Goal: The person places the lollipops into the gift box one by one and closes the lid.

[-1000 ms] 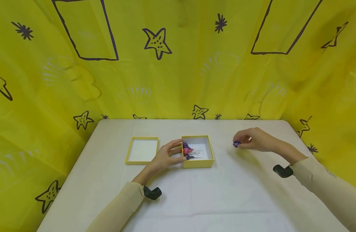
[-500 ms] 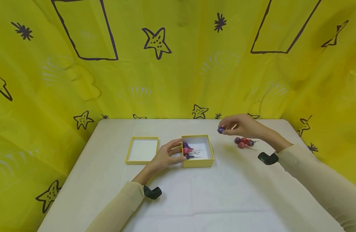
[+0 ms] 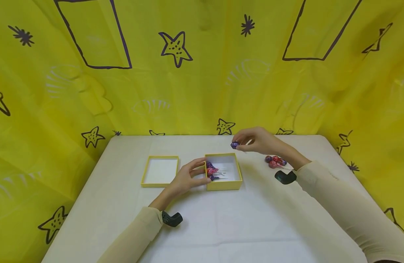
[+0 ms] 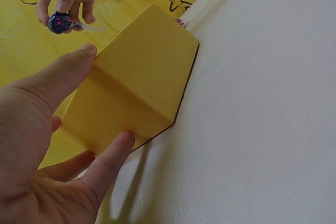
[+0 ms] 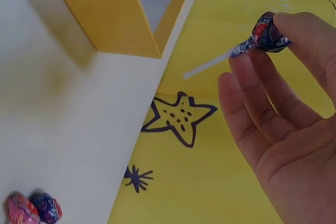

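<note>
My right hand (image 3: 259, 141) pinches a lollipop (image 5: 265, 32) in a dark blue-purple wrapper between thumb and fingers. Its white stick points away from the palm in the right wrist view. In the head view it is behind and above the right rear of the yellow box (image 3: 224, 186). Several lollipops (image 3: 211, 171) in purple and pink wrappers lie along the box's left inner side, sticks to the right. Extended fingers of my left hand (image 3: 188, 175) rest against the box's left wall, the thumb tip at the rim of its front left corner.
Left of the box lies a shallow yellow-edged lid (image 3: 161, 171), white inside. Right of it, a small group of red, pink and purple lollipops (image 3: 273, 162) lies on the white tablecloth (image 3: 254, 219). A yellow patterned curtain (image 3: 202, 91) surrounds the table's back and sides.
My right hand has carried the lollipop leftward and back, from over the loose lollipops toward the box, uncovering that group. My left hand and the box keep their places.
</note>
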A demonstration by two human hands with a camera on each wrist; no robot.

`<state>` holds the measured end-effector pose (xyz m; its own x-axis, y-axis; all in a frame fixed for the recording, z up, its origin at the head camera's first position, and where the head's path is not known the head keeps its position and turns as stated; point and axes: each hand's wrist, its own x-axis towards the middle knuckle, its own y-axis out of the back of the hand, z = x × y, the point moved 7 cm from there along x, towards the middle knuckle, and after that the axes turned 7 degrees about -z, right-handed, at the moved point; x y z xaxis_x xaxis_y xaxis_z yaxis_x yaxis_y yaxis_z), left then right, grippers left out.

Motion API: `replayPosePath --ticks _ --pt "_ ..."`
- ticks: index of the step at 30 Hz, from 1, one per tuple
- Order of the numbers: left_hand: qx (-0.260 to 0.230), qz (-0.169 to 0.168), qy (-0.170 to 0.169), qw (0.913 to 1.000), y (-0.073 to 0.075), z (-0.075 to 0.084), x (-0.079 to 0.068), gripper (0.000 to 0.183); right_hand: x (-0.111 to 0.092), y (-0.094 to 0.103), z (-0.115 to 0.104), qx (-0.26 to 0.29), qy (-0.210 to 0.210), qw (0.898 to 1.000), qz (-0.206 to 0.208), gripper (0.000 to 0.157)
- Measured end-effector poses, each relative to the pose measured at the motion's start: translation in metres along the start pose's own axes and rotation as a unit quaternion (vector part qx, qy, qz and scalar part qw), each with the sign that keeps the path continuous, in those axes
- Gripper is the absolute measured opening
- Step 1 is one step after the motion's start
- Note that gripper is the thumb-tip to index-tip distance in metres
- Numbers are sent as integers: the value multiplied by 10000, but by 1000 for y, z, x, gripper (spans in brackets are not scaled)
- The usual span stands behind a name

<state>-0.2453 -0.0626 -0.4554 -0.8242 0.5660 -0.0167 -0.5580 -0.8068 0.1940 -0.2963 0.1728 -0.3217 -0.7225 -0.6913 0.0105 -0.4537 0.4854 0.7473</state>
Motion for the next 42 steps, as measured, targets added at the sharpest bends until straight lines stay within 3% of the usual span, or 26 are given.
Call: replayPosePath --ticks 23,42 --pt "-30 27 94 9999 0 -1 1 82 27 -38 2 378 121 9989 -248 21" --pt "-78 -28 18 10000 0 -1 0 79 43 -81 10 78 24 9990 -446 22"
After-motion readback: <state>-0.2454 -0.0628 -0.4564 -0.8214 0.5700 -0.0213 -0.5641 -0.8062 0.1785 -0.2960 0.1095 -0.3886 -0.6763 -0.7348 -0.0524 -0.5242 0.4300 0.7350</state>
